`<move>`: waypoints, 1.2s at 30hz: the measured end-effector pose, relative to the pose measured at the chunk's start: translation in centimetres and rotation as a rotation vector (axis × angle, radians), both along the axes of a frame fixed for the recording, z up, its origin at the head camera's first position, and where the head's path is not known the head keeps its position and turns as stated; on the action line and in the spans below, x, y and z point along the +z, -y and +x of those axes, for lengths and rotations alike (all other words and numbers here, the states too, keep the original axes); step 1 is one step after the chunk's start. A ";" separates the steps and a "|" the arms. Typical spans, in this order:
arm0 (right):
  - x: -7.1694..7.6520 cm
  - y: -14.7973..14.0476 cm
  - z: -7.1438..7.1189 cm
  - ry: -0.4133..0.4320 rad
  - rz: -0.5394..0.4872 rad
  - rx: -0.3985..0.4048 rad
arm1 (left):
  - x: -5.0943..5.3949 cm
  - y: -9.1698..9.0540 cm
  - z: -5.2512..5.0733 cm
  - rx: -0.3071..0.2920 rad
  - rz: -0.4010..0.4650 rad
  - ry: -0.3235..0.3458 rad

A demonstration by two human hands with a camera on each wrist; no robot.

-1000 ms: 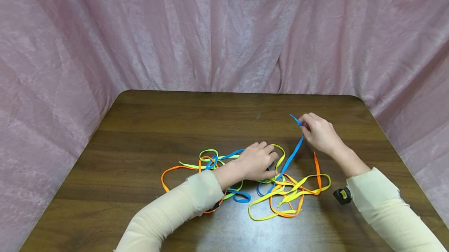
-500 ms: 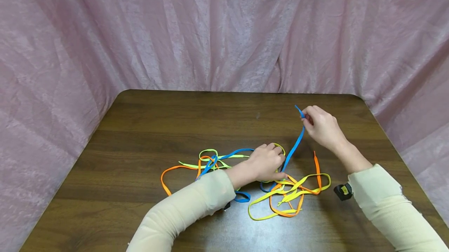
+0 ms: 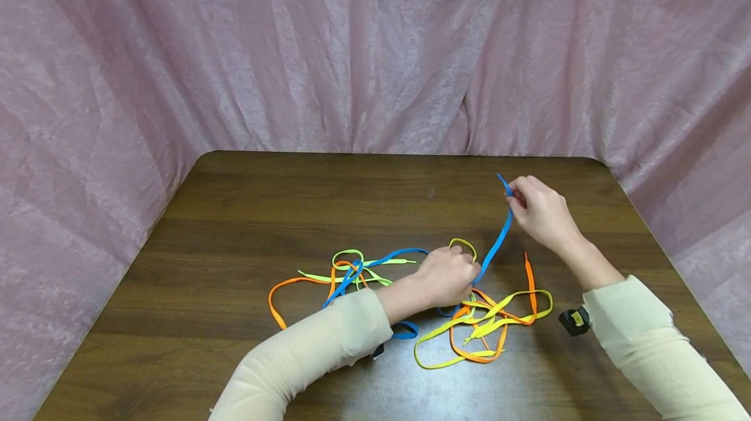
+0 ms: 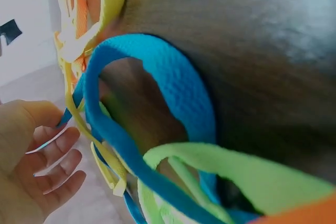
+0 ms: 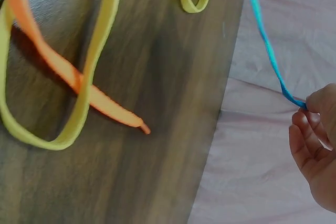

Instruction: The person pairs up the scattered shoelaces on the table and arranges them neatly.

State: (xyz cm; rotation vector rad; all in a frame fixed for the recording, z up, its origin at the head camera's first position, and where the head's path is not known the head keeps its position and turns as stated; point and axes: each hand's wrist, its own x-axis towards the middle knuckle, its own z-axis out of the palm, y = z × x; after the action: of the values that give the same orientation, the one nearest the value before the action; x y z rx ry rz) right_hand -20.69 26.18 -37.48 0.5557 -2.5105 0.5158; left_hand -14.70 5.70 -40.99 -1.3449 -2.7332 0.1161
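Near its tip, the blue shoelace [image 3: 498, 242] is pinched between the thumb and forefinger of my right hand [image 3: 542, 212], raised off the table. Lower on that lace, my left hand [image 3: 448, 275] pinches it by thumb and forefinger, as the left wrist view shows, with its other fingers loosely bent. Between the hands the blue lace runs up and to the right. Yellow [image 3: 551, 304], orange [image 3: 530, 283] and lime green [image 3: 390, 262] shoelaces lie tangled with it on both sides of my left hand. My left hand and sleeve hide the middle of the tangle.
The brown wooden table [image 3: 264, 212] has rounded far corners. Behind it and at its sides hangs a pink curtain [image 3: 375, 49]. A small black device [image 3: 575, 320] sits at my right wrist; part of another shows under my left sleeve.
My right hand has risen away with the blue shoelace's end. My left hand has shifted right, and its fingers have gone from spread over the tangle to pinching the blue lace.
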 end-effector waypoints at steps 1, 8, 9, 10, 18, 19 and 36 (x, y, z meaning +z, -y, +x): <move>-0.1 -0.1 0.0 0.005 -0.002 -0.002 | 0.1 0.2 0.1 -0.007 0.023 -0.004; -0.7 -0.9 0.3 0.014 -0.008 -0.007 | 0.8 2.1 0.4 -0.036 0.153 -0.009; -0.8 -1.0 0.4 0.011 -0.008 -0.006 | 1.0 2.5 0.3 -0.030 0.167 -0.010; -0.8 -1.1 0.4 0.008 -0.008 -0.006 | 1.2 2.8 0.3 -0.023 0.179 -0.006; -1.3 -1.6 0.6 0.012 -0.011 -0.002 | 2.4 5.5 -0.1 0.047 0.244 0.097; -1.3 -1.6 0.6 0.011 -0.010 -0.001 | 2.6 5.8 -0.1 0.055 0.245 0.106; -1.7 -3.3 1.3 -0.009 -0.001 -0.027 | 3.2 11.7 -0.9 0.162 0.313 0.180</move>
State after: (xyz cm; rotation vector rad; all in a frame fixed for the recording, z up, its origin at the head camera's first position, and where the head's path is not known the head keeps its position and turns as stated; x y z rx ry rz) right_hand -19.44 29.53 -39.15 0.5216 -2.5053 0.5031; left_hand -15.62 -6.04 -37.82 -1.0973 -2.8464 -0.4238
